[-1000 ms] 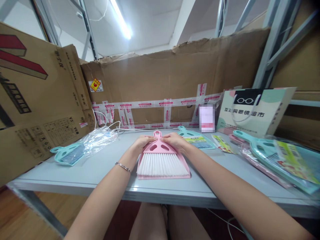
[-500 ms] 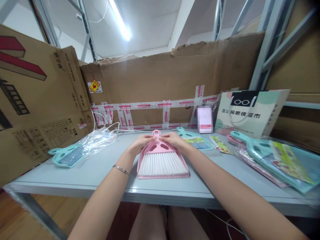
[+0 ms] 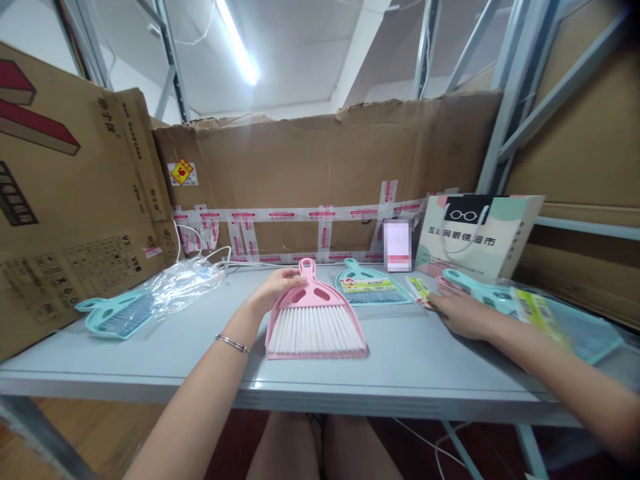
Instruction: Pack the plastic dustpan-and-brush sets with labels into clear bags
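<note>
In the middle of the desk, a pink dustpan with a white-bristled hand brush (image 3: pixel 315 330) nested in it rests with its handle pointing away from me. My left hand (image 3: pixel 274 288) grips its upper left edge, just beside the handle. Over to the right, my right hand (image 3: pixel 463 313) has its fingertips closed on the near end of a yellow-green printed card (image 3: pixel 419 291); the palm hides part of it. Beneath and beyond my right wrist lie bagged turquoise dustpan sets (image 3: pixel 583 330), with a pink one partly covered.
Another turquoise dustpan set (image 3: pixel 373 285) lies behind the pink one. To the left are a turquoise set (image 3: pixel 120 313) and crumpled clear plastic (image 3: pixel 187 283). A phone-like screen (image 3: pixel 399 243) and a paper bag (image 3: pixel 475 233) stand against cardboard (image 3: pixel 285 160) at the back.
My right hand has let go of the pink dustpan set and moved right to the printed card. My left hand keeps its hold. The view has turned slightly right.
</note>
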{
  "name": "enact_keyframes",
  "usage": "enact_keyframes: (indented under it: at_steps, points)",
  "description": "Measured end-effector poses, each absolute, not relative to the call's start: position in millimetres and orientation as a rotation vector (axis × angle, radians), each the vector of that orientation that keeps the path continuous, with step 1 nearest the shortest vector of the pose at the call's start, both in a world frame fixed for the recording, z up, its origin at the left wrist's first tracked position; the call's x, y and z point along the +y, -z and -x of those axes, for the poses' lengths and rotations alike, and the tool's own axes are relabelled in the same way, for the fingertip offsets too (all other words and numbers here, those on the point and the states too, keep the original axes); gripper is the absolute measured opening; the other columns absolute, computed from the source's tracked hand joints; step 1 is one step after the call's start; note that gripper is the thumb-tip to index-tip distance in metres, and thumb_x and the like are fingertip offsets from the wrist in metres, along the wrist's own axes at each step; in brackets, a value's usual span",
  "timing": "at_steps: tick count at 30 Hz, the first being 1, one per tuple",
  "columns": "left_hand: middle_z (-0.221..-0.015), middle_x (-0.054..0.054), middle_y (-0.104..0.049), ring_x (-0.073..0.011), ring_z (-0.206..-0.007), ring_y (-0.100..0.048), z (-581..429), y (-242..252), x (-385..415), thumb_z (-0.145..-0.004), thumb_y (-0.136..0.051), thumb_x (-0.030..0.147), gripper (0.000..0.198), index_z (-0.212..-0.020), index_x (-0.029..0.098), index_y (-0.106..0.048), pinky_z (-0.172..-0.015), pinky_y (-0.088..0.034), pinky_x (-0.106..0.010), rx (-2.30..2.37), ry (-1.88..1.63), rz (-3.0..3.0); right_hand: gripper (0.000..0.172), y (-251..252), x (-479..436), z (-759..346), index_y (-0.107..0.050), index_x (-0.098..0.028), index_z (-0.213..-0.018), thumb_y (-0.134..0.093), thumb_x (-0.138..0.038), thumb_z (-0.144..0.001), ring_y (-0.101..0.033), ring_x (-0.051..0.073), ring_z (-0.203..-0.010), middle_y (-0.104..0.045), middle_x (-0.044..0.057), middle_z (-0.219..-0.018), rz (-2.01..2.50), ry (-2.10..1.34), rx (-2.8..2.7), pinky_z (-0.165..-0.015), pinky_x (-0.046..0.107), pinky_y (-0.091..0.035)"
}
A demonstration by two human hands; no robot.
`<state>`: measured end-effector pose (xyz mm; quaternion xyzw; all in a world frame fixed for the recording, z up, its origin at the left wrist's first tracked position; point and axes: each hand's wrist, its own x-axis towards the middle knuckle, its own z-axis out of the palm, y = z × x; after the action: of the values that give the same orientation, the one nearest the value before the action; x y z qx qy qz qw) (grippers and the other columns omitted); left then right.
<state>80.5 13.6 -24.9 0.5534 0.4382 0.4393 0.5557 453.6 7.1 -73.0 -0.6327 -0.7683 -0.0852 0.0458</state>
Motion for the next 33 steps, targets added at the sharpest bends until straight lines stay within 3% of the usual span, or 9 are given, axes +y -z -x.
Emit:
enact_keyframes:
  at_steps: [3,7,9,13,17,21,26,29,33]
  points:
    - [-0.075,-0.008,-0.067,-0.0130,-0.060,-0.062,-80,25,12,-0.056,-0.077,0.023,0.038,-0.089,0.009,-0.064,-0.056,-0.048,-0.023,1.033,-1.036,-1.317,0.041,67,16,-452,-0.062,-0.014,-0.104,-0.052,-0.008,-0.065,-0.054,0.029,-0.109,-0.065,0.015,-0.103,1.920,0.180,-2.490,-0.100,0.042,-0.031]
    - [-0.075,-0.008,-0.067,-0.0130,-0.060,-0.062,-79,26,13,-0.058,-0.076,0.020,0.037,-0.090,0.009,-0.062,-0.058,-0.048,-0.024,1.051,-1.062,-1.304,0.044,59,29,-441,-0.059,-0.017,-0.110,-0.053,-0.011,-0.067,-0.062,0.028,-0.087,-0.067,0.013,-0.090,1.937,0.214,-2.471,-0.079,0.039,-0.043]
    - [-0.073,-0.008,-0.066,-0.0129,-0.059,-0.061,-79,25,13,-0.060,-0.075,0.020,0.039,-0.094,0.009,-0.060,-0.057,-0.048,-0.024,1.076,-1.072,-1.280,0.036,57,30,-437,-0.061,-0.018,-0.104,-0.051,-0.012,-0.070,-0.062,0.029,-0.082,-0.067,0.014,-0.088,1.973,0.307,-2.367,-0.067,0.035,-0.042]
    - [-0.068,-0.003,-0.063,-0.0117,-0.055,-0.058,-80,22,7,-0.071,-0.066,0.027,0.041,-0.107,0.016,-0.049,-0.050,-0.044,-0.022,1.201,-1.034,-1.281,0.023,41,19,-426,-0.064,-0.019,-0.088,-0.045,-0.026,-0.079,-0.061,0.028,-0.076,-0.067,0.013,-0.084,1.990,0.413,-1.968,-0.059,0.032,-0.037]
    - [-0.067,0.000,-0.059,-0.0100,-0.054,-0.056,-84,26,6,-0.078,-0.059,0.032,0.037,-0.108,0.019,-0.044,-0.049,-0.042,-0.019,1.265,-1.046,-1.323,0.016,20,-2,-386,-0.062,-0.020,-0.080,-0.051,-0.031,-0.076,-0.057,0.019,-0.065,-0.065,0.006,-0.074,1.624,0.278,-1.672,-0.058,0.027,-0.036]
    - [-0.072,-0.001,-0.059,-0.0094,-0.057,-0.057,-90,37,14,-0.078,-0.059,0.036,0.040,-0.110,0.020,-0.040,-0.054,-0.043,-0.021,1.219,-1.253,-1.271,0.014,21,-19,-316,-0.059,-0.021,-0.086,-0.051,-0.026,-0.076,-0.052,0.014,-0.053,-0.058,-0.002,-0.059,1.289,0.052,-1.875,-0.055,0.025,-0.038]
    - [-0.072,-0.003,-0.062,-0.0102,-0.059,-0.057,-92,44,19,-0.072,-0.064,0.042,0.038,-0.094,0.013,-0.053,-0.057,-0.043,-0.021,1.194,-1.344,-1.166,0.023,42,-19,-250,-0.052,-0.018,-0.101,-0.049,-0.020,-0.079,-0.060,0.019,-0.077,-0.065,0.006,-0.084,1.035,-0.090,-2.048,-0.069,0.031,-0.045]
    - [-0.071,-0.006,-0.065,-0.0137,-0.062,-0.059,-90,41,19,-0.067,-0.066,0.049,0.042,-0.080,0.010,-0.060,-0.060,-0.045,-0.024,1.089,-1.350,-1.118,0.029,54,-18,-239,-0.051,-0.016,-0.108,-0.051,-0.025,-0.080,-0.060,0.023,-0.090,-0.064,0.011,-0.096,0.934,-0.108,-2.116,-0.078,0.038,-0.047]
    - [-0.088,-0.012,-0.068,-0.0212,-0.082,-0.063,-88,34,19,-0.071,-0.061,0.052,0.045,-0.086,0.010,-0.063,-0.074,-0.050,-0.031,0.861,-1.356,-0.936,0.039,66,-18,-242,-0.053,-0.017,-0.114,-0.054,-0.034,-0.079,-0.044,0.028,-0.121,-0.051,0.016,-0.127,0.777,-0.035,-2.205,-0.099,0.047,-0.035]
